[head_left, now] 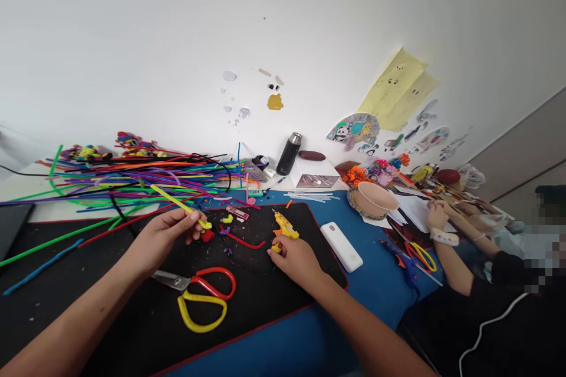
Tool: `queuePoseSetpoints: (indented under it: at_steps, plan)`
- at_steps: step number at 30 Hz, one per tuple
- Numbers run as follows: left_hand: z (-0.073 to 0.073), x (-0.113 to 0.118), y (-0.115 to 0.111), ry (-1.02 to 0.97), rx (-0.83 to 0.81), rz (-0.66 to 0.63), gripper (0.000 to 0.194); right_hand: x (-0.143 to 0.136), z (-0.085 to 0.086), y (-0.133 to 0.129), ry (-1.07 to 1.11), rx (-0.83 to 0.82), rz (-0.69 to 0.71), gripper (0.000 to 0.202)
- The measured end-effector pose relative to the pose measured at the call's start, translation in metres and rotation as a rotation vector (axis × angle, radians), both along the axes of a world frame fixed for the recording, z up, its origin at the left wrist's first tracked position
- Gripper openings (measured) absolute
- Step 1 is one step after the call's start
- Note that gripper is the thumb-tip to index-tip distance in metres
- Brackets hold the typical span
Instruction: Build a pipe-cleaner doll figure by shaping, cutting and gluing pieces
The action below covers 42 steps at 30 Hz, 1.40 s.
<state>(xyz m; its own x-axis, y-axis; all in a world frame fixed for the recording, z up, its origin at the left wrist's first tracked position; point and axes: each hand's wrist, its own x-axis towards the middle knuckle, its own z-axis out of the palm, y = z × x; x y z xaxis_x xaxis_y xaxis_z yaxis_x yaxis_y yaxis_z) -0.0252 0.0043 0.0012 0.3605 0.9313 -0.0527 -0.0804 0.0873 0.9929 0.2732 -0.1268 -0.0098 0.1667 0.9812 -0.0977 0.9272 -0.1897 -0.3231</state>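
My left hand [170, 230] is closed on a yellow pipe cleaner [174, 201], whose lower end is curled. A small red piece [207, 236] sits just below that curl; whether it is joined on, I cannot tell. My right hand [296, 256] wraps round the handle of a yellow hot glue gun [284, 228], its nozzle pointing up and left. Between the hands, a red pipe cleaner [243, 241] and small yellow and purple bits lie on the black mat [247, 288]. Scissors [190, 281] with one red and one yellow handle rest below my left hand, blades partly hidden by my forearm.
A heap of coloured pipe cleaners [145, 177] lies at the back left. Behind the mat stand a black thermos [289, 154] and a white box [313, 174]. A white power bank [342, 246] is right of the glue gun. Another person's hands [437, 215] are at the far right.
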Motion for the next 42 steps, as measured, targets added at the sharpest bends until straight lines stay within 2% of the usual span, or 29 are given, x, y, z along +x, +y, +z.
queuePoseSetpoints:
  at_steps: [6, 11, 16, 20, 26, 31, 36, 39, 42]
  plan:
    - [0.004, 0.003, -0.006, -0.104, -0.112, -0.096, 0.055, 0.002, 0.009, -0.009, 0.052, 0.098, 0.021, 0.014]
    - [0.004, 0.005, -0.017, -0.086, -0.160, -0.295, 0.045, -0.003, 0.016, -0.012, 0.122, 0.145, 0.084, 0.014]
    - [0.000, 0.008, -0.026, -0.030, -0.217, -0.485, 0.047, -0.011, 0.013, -0.013, 0.160, 0.143, 0.081, 0.013]
    - [0.000, 0.007, -0.025, -0.026, -0.202, -0.475, 0.047, -0.015, 0.017, -0.013, 0.260, 0.145, 0.066, 0.015]
    - [0.002, 0.006, -0.023, -0.041, -0.206, -0.457, 0.047, -0.011, 0.023, -0.008, 0.612, 0.128, -0.069, 0.026]
    - [0.000, 0.008, -0.023, -0.082, -0.253, -0.454, 0.043, -0.013, 0.030, -0.002, 0.719, 0.199, -0.057, 0.027]
    - [-0.001, 0.011, -0.025, -0.138, -0.295, -0.436, 0.037, -0.040, 0.050, 0.003, 0.696, 0.230, 0.046, 0.024]
    - [-0.002, 0.012, -0.027, -0.187, -0.335, -0.418, 0.035, -0.063, 0.058, 0.007, 0.615, 0.276, 0.196, 0.020]
    - [-0.002, 0.011, -0.028, -0.258, -0.356, -0.376, 0.035, -0.082, 0.059, 0.011, 0.454, 0.336, 0.355, 0.018]
